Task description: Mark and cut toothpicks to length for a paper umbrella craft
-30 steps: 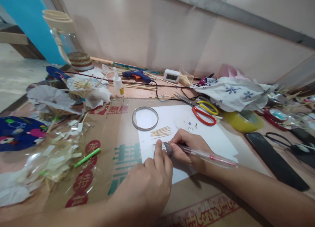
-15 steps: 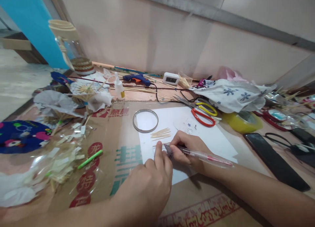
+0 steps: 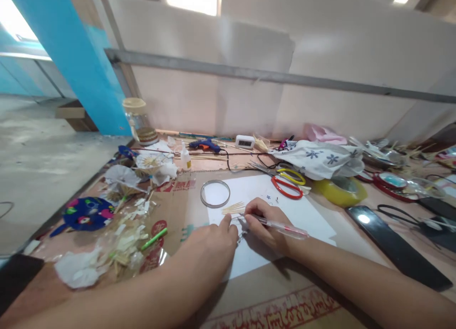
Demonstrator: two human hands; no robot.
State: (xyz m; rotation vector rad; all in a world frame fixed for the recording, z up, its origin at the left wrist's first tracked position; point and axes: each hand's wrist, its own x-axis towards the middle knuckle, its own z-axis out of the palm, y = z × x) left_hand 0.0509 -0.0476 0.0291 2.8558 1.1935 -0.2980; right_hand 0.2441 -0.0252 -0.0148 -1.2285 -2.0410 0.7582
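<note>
My right hand (image 3: 267, 224) grips a clear pen (image 3: 288, 228) with a reddish part inside, its tip down on the white paper (image 3: 306, 224). Close by on the left, my left hand (image 3: 212, 246) presses an outstretched index finger onto the sheet beside the tip, the other fingers partly bent. Whatever lies under that fingertip is too small to make out. Several thin wooden sticks (image 3: 233, 208) lie just beyond the fingers. A metal ring (image 3: 215, 206) rests partly over the paper's left edge. Small flower drawings (image 3: 270, 197) show farther up the sheet.
Cardboard (image 3: 178, 215) lies under the paper. Red-and-yellow-handled scissors (image 3: 287, 193), yellow tape (image 3: 342, 196) and a black phone (image 3: 395, 246) are at right. Behind stand a glue gun (image 3: 204, 145), a glue bottle (image 3: 185, 158) and a white timer (image 3: 244, 141). Small paper umbrellas (image 3: 123, 177) crowd the left.
The view has tilted up, showing more wall and windows. Both hands stay at the same place on the paper, with the pen still in my right hand.
</note>
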